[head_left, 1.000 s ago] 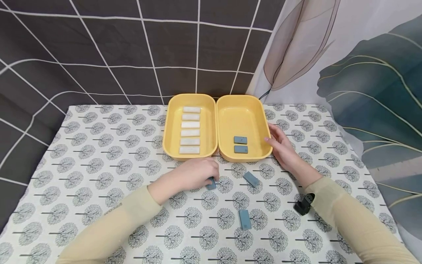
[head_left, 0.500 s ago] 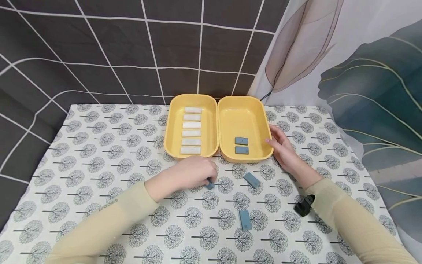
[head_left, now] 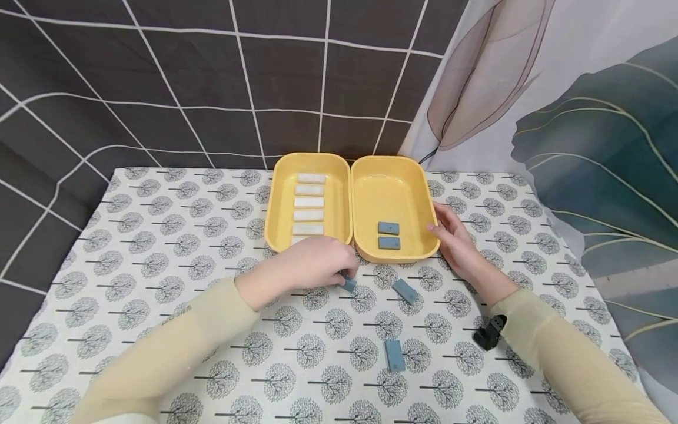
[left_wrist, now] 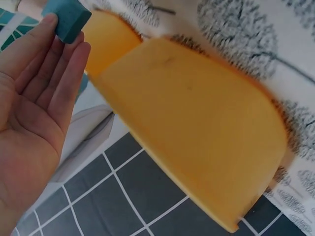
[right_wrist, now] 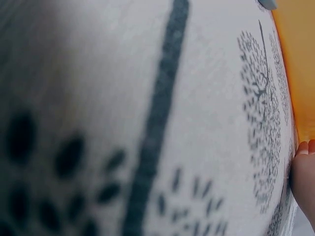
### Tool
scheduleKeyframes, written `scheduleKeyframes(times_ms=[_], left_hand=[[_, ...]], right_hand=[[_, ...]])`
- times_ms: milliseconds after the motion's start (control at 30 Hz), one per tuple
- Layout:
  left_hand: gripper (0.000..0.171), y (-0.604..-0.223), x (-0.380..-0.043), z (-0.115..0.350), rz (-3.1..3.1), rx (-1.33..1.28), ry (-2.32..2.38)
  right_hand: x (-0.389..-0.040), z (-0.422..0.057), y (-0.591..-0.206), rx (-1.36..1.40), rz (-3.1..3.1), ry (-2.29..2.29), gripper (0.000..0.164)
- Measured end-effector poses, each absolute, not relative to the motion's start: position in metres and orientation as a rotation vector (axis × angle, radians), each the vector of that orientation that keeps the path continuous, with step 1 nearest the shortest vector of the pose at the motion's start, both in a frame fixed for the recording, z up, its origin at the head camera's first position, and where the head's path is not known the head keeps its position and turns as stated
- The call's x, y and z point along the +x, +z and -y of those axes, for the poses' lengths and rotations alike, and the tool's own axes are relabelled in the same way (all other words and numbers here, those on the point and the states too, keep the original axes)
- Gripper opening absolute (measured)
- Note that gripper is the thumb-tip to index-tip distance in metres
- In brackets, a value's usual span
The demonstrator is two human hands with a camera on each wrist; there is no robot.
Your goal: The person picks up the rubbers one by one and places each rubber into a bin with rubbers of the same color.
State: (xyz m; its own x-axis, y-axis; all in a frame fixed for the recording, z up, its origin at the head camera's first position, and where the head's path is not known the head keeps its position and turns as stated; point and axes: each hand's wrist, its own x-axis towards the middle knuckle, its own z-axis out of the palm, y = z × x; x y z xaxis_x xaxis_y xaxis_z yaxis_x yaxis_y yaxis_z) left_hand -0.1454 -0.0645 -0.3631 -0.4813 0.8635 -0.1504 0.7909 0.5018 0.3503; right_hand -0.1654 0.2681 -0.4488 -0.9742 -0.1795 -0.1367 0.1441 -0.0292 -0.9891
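Currently pinching a blue block (head_left: 348, 284) between the thumb and fingers of the left hand (head_left: 318, 263), just in front of the join between the left-hand box (head_left: 281, 206) and the right-hand box (head_left: 392, 197), both yellow. Hard to tell whether lifted or touching the tabletop (head_left: 159, 259), covered in tree-print cloth. Holding the outer side of the right-hand box with the right hand (head_left: 455, 241), thumb over the rim and fingers along the outside wall. Can see two shorter blocks (head_left: 389, 228) lying in that box, blue too, one behind the other near the front. Can also see a column of white blocks (head_left: 309, 202) in the left-hand box, the nearest partly hidden by the left hand. Can make out a tilted block (head_left: 405, 291) just beyond the pinched one, and a lower block (head_left: 394, 355) nearer the body, both blue and lying loose on the cloth.
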Motion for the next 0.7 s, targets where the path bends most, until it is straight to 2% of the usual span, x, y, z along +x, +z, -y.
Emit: scheduleKeyframes(times_ms=[267, 700], left_hand=[[0.004, -0.343, -0.163, 0.056, -2.442, 1.402, 0.352], [0.006, -0.323, -0.187, 0.044, -2.481, 1.332, 0.427]], right_hand=[[-0.166, -0.267, -0.450, -0.061, -2.014, -2.124, 0.066], [-0.165, -0.268, -0.449, -0.042, -2.031, -2.097, 0.067]])
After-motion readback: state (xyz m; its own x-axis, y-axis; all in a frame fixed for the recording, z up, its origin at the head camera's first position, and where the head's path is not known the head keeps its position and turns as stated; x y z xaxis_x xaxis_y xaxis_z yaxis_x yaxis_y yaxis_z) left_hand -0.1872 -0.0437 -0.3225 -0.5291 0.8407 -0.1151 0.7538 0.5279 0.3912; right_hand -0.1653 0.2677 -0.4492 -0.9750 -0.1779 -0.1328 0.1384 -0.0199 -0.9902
